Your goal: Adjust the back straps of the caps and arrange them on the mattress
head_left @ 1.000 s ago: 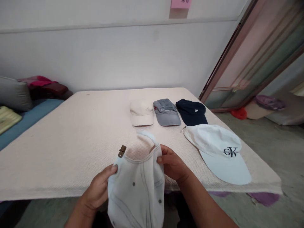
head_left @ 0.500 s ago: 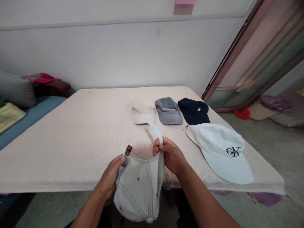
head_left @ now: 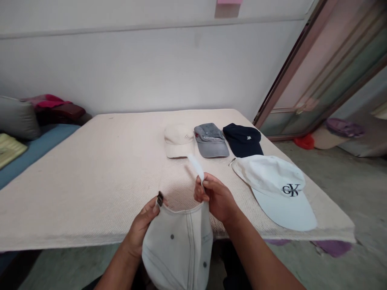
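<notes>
A light grey cap (head_left: 178, 249) hangs between my hands at the table's front edge, its back opening facing up and away. My left hand (head_left: 143, 225) pinches the cap beside a dark metal buckle (head_left: 160, 198). With fingers closed, my right hand (head_left: 216, 197) grips the base of the cap's pale strap (head_left: 196, 166), whose free end sticks up, slightly blurred. Right of my right hand lies a white cap (head_left: 272, 181) with black letters. Farther back, a cream cap (head_left: 179, 141), a grey cap (head_left: 211, 141) and a navy cap (head_left: 243, 141) sit in a row.
The caps lie on a table with a cream textured cover (head_left: 90, 181), against a white wall (head_left: 136, 68). At the left are a grey pillow (head_left: 18, 119) and a blue mattress (head_left: 39, 145). A glass door (head_left: 317, 76) stands at the right.
The held cap has moved slightly lower and its buckle has turned, now showing dark. The strap has tilted a little. The whole view has shifted slightly, moving the table and caps left.
</notes>
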{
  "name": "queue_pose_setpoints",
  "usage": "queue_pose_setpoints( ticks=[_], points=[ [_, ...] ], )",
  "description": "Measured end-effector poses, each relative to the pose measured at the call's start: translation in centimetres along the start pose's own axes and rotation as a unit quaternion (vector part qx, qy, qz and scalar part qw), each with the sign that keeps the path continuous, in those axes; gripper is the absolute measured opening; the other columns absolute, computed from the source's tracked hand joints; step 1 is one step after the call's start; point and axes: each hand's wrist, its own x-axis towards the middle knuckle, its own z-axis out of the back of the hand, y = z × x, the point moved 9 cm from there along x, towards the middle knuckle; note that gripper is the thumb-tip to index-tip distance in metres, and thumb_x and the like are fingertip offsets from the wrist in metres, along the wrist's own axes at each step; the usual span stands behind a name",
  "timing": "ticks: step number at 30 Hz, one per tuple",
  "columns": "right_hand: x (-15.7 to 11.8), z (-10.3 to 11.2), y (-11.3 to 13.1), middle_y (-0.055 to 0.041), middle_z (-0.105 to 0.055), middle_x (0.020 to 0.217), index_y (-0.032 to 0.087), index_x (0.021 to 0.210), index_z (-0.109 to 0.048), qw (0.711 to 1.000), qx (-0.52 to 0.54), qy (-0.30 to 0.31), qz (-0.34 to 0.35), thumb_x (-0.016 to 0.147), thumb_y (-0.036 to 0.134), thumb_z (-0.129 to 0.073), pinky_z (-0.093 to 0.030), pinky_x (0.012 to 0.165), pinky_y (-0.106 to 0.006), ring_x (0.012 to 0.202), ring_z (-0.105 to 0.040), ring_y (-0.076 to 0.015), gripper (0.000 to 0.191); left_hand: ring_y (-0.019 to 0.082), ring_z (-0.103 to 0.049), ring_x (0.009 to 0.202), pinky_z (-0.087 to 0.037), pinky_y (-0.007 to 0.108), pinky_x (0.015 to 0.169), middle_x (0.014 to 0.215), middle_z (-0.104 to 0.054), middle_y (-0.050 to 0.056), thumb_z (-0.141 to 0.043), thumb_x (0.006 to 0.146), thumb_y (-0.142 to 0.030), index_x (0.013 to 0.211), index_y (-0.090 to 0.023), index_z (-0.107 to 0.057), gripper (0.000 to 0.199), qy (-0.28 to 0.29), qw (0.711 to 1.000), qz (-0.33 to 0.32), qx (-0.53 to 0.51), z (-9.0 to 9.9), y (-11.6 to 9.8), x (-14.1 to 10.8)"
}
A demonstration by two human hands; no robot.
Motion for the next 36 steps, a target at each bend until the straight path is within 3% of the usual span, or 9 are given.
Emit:
queue_pose_setpoints(
  ticks=[7,14,18,22,31,36],
  points=[
    [-0.3,-1.0,-0.8,0.0078,-0.043,0.047,0.018,0.083,-0.054,0.997,-0.065,0.023,-0.031,0.083,0.027,-0.053,-0.025,0.044,-0.021,0.036,-0.026,-0.0039,0.010,0.010,-0.057,0.063,-0.043,0.019,0.060,0.077,-0.064,0.002,-0.065,0.072,-0.021,0.083,-0.016,-0.065,0.012,0.035,0.999,0.011,0.007,-0.6,1.1,1.2],
    [-0.2,-0.7,0.3,-0.0006,-0.056,0.064,0.014,0.076,-0.055,0.998,-0.058,0.016,-0.017,0.071,0.011,-0.049,-0.027,0.047,-0.023,0.044,-0.042,-0.0062,0.008,0.012,-0.057,0.058,-0.044,0.022,0.058,0.072,-0.065,0.002,-0.066,0.071,-0.023,0.089,-0.017,-0.066,0.019,0.010,0.999,0.017,0.041,-0.4,0.7,1.0],
    [-0.3,-1.1,-0.6,0.0033,-0.048,0.056,0.014,0.073,-0.054,0.995,-0.086,0.035,-0.048,0.075,0.014,-0.051,-0.017,0.041,-0.020,0.040,-0.031,-0.0031,0.003,0.010,-0.055,0.054,-0.042,0.020,0.053,0.067,-0.065,0.002,-0.071,0.067,-0.028,0.079,-0.016,-0.066,0.018,-0.021,0.997,0.035,0.065,-0.2,0.7,0.7],
    [-0.6,-1.5,-1.8,0.0084,-0.038,0.046,0.015,0.075,-0.053,0.985,-0.138,0.055,-0.090,0.080,0.029,-0.059,-0.013,0.039,-0.019,0.038,-0.024,-0.0028,0.016,0.010,-0.055,0.056,-0.041,0.020,0.055,0.067,-0.065,0.001,-0.071,0.067,-0.028,0.079,-0.016,-0.066,0.017,-0.023,0.996,0.037,0.081,0.1,0.7,0.7],
    [-1.2,-1.3,-2.8,0.0099,-0.035,0.044,0.015,0.078,-0.054,0.977,-0.153,0.070,-0.134,0.077,0.032,-0.063,-0.013,0.038,-0.018,0.038,-0.024,-0.0026,0.019,0.011,-0.057,0.058,-0.043,0.021,0.057,0.071,-0.066,0.001,-0.073,0.063,-0.025,0.085,-0.017,-0.065,0.025,-0.048,0.997,0.026,0.053,1.2,0.9,0.9],
    [-1.1,-0.9,-2.6,0.0053,-0.048,0.053,0.014,0.076,-0.056,0.965,-0.222,0.066,-0.123,0.077,0.030,-0.061,-0.020,0.038,-0.017,0.040,-0.033,-0.0033,0.017,0.009,-0.052,0.048,-0.037,0.019,0.048,0.061,-0.062,-0.001,-0.074,0.061,-0.028,0.074,-0.017,-0.063,0.020,-0.044,0.997,0.025,0.050,1.2,0.8,0.9]
  ],
)
